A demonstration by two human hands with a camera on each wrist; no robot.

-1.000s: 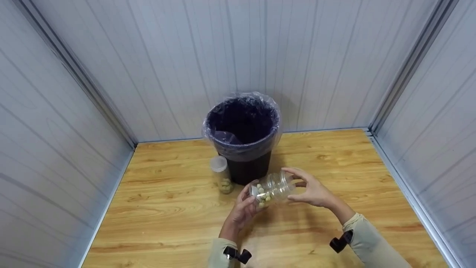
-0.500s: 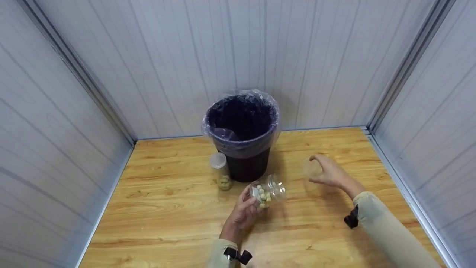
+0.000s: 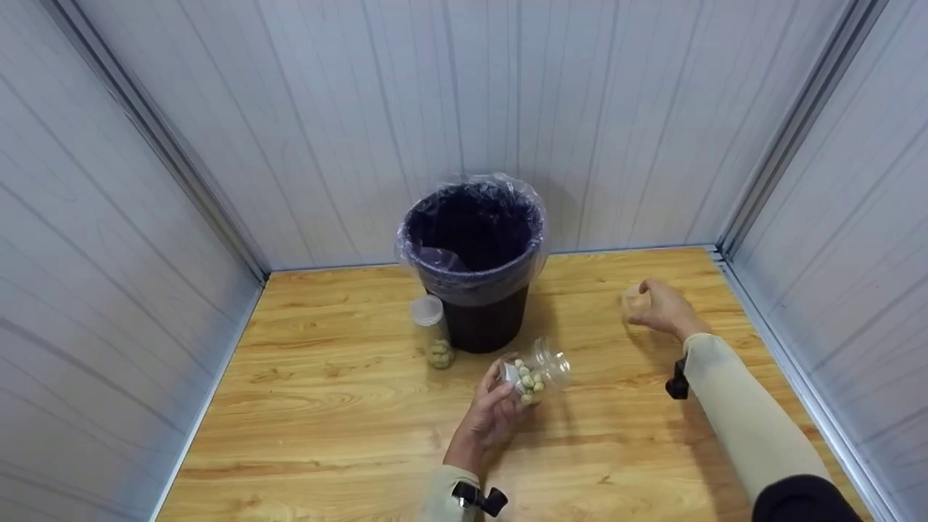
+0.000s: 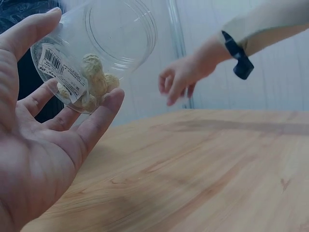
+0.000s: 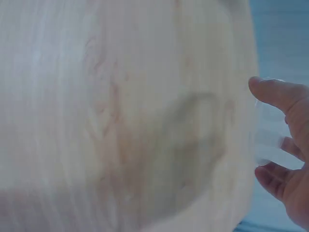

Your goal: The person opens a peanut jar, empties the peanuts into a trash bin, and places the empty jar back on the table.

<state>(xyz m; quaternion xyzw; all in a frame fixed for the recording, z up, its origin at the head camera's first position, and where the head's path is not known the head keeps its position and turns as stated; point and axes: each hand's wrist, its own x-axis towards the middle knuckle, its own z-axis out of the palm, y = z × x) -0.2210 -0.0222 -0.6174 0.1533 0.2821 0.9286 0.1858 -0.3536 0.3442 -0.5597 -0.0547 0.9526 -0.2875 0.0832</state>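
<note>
My left hand (image 3: pixel 494 415) grips a clear plastic jar (image 4: pixel 123 34) near its base, and its open mouth tilts to the right. Peanuts in their shells (image 4: pixel 95 79) lie in the bottom, beside a white barcode label (image 4: pixel 63 72). Off to the right, my right hand (image 3: pixel 665 308) holds a clear round lid (image 3: pixel 629 301) between thumb and fingers, low over the wooden tabletop. The lid is faint and see-through in the right wrist view, where the thumb (image 5: pixel 277 93) is on its upper edge.
A black bin (image 3: pixel 482 319) with a clear plastic liner stands at the back centre. Against its left side is a second lidded clear jar (image 3: pixel 429 322) with peanuts in the bottom. Pale panel walls (image 3: pixel 326 130) enclose the wooden tabletop (image 3: pixel 326 428) on three sides.
The right hand has taken the lid off the jar and carried it right and back, lower toward the tabletop. The left hand with the jar has shifted slightly right.
</note>
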